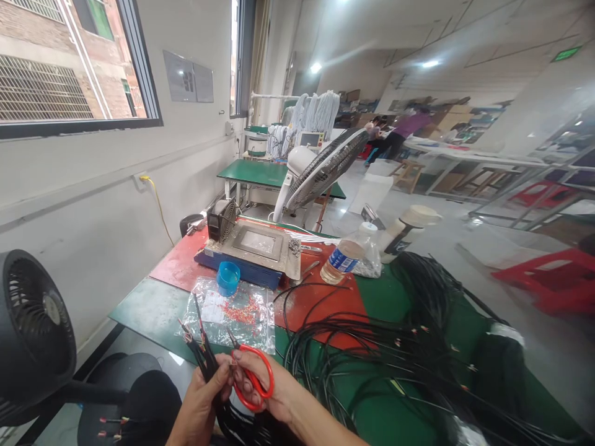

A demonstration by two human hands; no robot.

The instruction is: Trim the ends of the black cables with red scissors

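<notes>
My left hand (201, 396) is closed round a small bundle of black cables (201, 347) whose stripped ends point up over the table's near edge. My right hand (269, 391) is closed on red-handled scissors (253, 376), their blades reaching toward the cable ends. Both hands sit at the bottom of the view, just in front of a clear plastic bag (232, 313) of small red parts. A large tangle of black cables (409, 334) spreads over the green mat to the right.
A blue cap (228, 277) lies by a metal-topped device (253, 248) with a small fan (222, 220). A plastic bottle (346, 254) lies on the red mat. A black fan (32, 334) stands left, a tilted floor fan (325, 170) behind. People work far back.
</notes>
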